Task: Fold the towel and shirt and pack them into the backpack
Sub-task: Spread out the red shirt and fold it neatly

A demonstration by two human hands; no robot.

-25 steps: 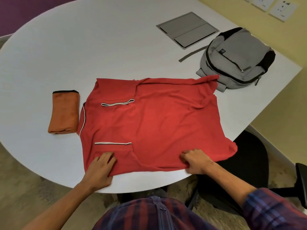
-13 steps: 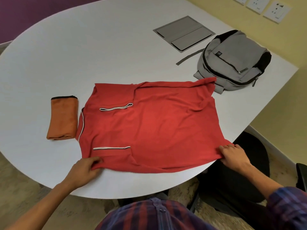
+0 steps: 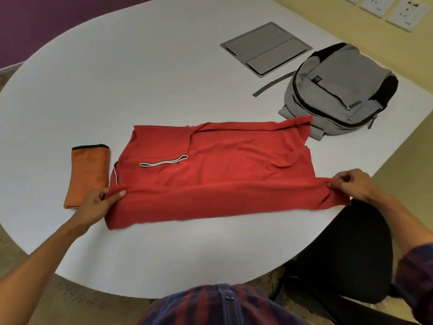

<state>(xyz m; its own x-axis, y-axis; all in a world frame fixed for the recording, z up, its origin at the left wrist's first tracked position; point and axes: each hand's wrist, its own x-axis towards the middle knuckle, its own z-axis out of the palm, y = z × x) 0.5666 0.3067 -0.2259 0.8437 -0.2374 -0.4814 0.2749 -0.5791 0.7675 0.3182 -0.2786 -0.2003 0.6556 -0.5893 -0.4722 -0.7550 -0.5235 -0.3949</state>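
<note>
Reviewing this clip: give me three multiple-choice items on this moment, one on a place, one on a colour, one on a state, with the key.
1. Where does the folded towel lie relative to the shirt?
A. On its left
B. On top of it
C. Inside the backpack

2. What colour is the backpack?
A. Blue
B. Mostly grey
C. Green

3. What are the hands doing?
A. Resting off the table
B. Zipping the backpack
C. Pinching the shirt's near edge

Key: A, the towel sits on the table beside the collar end; B, grey fabric with black trim; C, left hand and right hand each grip raised cloth.
</note>
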